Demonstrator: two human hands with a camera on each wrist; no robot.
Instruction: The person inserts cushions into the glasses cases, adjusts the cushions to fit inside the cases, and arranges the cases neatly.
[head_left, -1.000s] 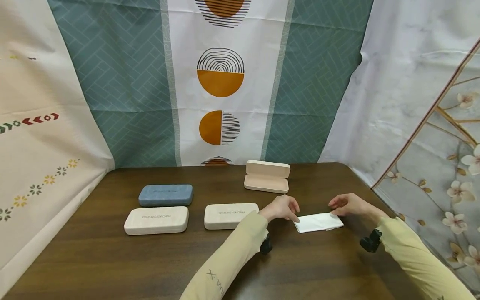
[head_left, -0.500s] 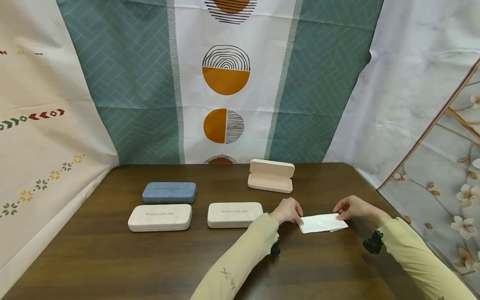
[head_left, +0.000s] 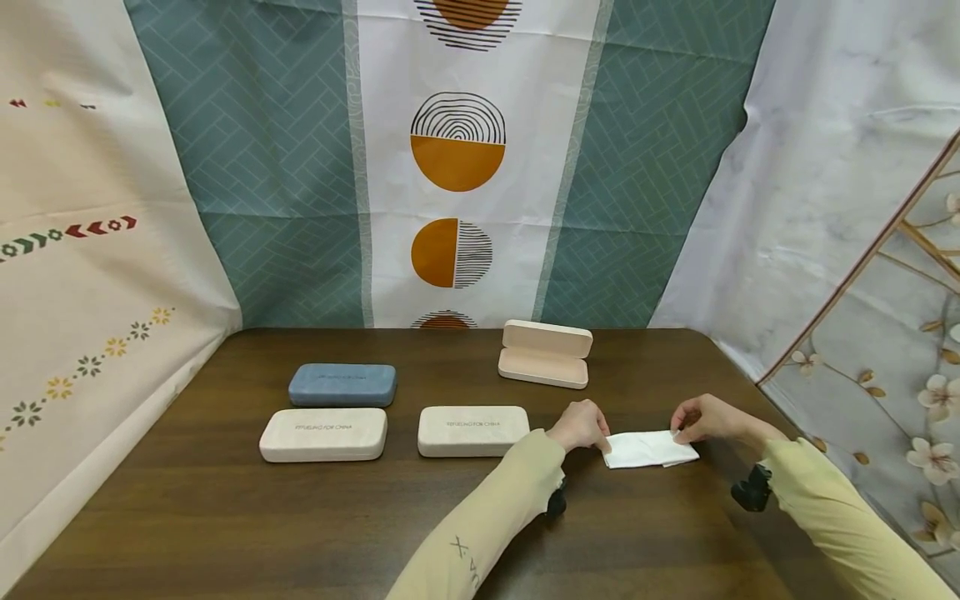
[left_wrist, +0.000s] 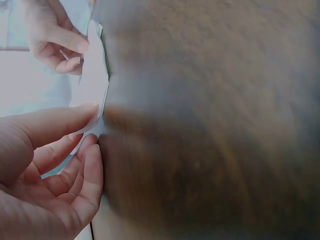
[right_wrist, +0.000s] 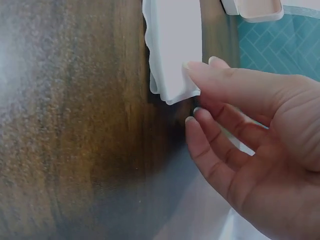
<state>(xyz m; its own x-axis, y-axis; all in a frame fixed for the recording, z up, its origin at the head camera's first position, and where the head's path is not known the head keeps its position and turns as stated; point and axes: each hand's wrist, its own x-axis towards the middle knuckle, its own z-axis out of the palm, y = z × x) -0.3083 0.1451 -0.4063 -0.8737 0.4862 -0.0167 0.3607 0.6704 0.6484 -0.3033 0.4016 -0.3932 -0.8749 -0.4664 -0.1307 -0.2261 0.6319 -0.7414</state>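
Note:
A white folded cloth (head_left: 647, 449) lies on the table between my two hands. My left hand (head_left: 582, 427) pinches its left end; in the left wrist view the thumb (left_wrist: 65, 122) lies over the cloth's edge and the fingertips are beneath. At the far right corner, my right hand (head_left: 708, 419) pinches the cloth between thumb and forefinger. From the right wrist, the thumb (right_wrist: 227, 85) is seen on top of the layered cloth (right_wrist: 175, 45), while the other fingers curl below its end. Behind the cloth stands an open pale pink glasses case (head_left: 543, 369).
Left of my left hand lies a closed cream glasses case (head_left: 472, 432). Farther left are another cream case (head_left: 324, 435) and a blue case (head_left: 342, 385) behind it. Fabric curtains (head_left: 285, 167) hang around the dark wooden table (head_left: 300, 533).
My left fingers have come in onto the cloth's left end, and my right thumb and forefinger have drawn together on its right corner. The head view has shifted slightly; the cases stay put.

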